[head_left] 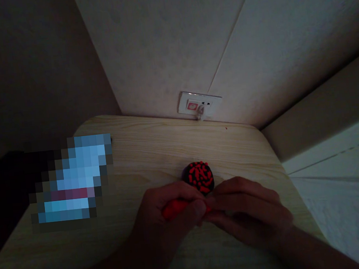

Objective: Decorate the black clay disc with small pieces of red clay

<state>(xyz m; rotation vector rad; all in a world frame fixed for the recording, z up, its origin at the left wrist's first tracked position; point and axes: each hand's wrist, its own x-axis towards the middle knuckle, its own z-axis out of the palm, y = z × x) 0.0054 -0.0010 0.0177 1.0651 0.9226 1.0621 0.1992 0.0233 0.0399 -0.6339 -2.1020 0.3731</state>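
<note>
A red lump (174, 209) that looks like modelling clay is wrapped in my left hand (172, 221), with the thumb pressed over it. At the lump's right end, the fingertips of my right hand (251, 208) are closed in a pinch on the red clay, touching the left thumb. Just beyond both hands, a dark round piece (199, 177) sits on the wooden table (149, 150). Small red bits and short strips dot its top. My fingers hide part of the red lump and the near edge of the round piece.
A lit, pixelated screen-like object (75, 179) lies at the table's left side. Against the back wall is a socket plate (199, 103) with a clear plug-like piece in it. A tiny red speck (226, 128) lies near the table's back edge. A white surface (347, 206) borders the right.
</note>
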